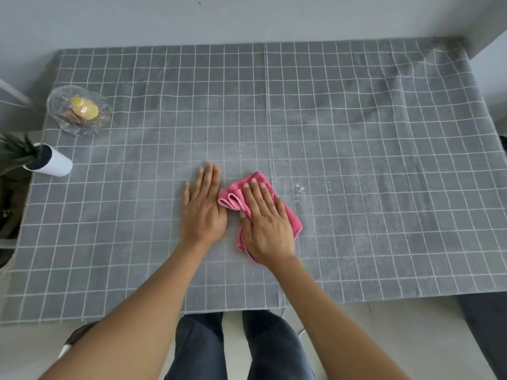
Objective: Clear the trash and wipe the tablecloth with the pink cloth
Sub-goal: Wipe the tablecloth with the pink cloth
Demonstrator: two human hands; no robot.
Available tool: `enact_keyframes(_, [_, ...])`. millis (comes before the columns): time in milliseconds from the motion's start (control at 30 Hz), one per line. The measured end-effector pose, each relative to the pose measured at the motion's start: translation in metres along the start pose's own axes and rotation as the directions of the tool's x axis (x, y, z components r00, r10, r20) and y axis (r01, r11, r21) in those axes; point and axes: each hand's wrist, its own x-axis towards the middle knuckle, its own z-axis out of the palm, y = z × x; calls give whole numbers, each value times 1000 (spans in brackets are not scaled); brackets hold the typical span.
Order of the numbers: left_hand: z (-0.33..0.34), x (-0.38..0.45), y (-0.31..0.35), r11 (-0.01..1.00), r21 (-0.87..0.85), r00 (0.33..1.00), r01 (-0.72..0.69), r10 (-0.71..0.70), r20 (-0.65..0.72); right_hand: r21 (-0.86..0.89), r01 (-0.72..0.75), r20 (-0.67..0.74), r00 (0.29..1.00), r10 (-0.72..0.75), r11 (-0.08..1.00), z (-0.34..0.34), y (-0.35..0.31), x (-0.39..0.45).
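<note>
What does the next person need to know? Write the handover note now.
Left hand: open, flat on the tablecloth, holding nothing.
Right hand: open, palm pressing the pink cloth onto the tablecloth near its middle.
Done: no loose trash shows on the tablecloth.
Left: white crumbs lie just right of the cloth; wipe those, then the rest.
At the far left stand a glass dish with a yellow item and a white vase.

Most of the worktop (356,133) lies open, centre and right of frame. Only a glass dish (79,110) and a white plant pot (52,160) stand along the left edge, near each other.
</note>
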Motion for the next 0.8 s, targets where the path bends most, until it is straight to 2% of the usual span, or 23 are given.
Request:
enact_keyframes(100, [1, 0, 0, 1000, -4, 1000, 4, -4, -4, 24, 99, 59, 993, -100, 995, -11, 18, 0])
enact_keyframes(200, [1, 0, 1, 1000, -16, 1000, 21, -22, -20, 24, 77, 39, 996, -78, 997, -18, 31, 3])
enact_keyframes(300, [1, -1, 1, 1000, -25, 999, 18, -19, -27, -31, -110, -37, 993, 109, 993, -31, 59, 9])
enact_keyframes(367, [1, -1, 1, 999, -31, 999, 23, -24, -28, -37, -261, -92, 962, 257, 965, -39, 76, 11])
enact_keyframes(467, [2, -1, 2, 998, -45, 999, 37, -38, -33, 8, -430, -170, 889, 425, 903, -38, 75, 13])
enact_keyframes(567, [3, 0, 2, 998, -49, 998, 36, -38, -44, 65, -586, -204, 785, 585, 808, -26, 49, 23])
enact_keyframes(600, [4, 0, 2, 998, -51, 998, 34, -36, -47, 55, -574, -181, 799, 573, 817, -22, 37, 28])
enact_keyframes(633, [5, 0, 2, 998, -55, 998, 32, -35, -53, 24, -508, -146, 850, 506, 861, -16, 24, 30])
enact_keyframes(700, [5, 1, 2, 998, -62, 998, 26, -30, -61, -15, -296, -61, 954, 295, 955, -6, 1, 29])
enact_keyframes(800, [5, 0, 1, 999, -50, 998, 16, -19, -59, 37, -137, 13, 991, 137, 990, -9, 3, 24])
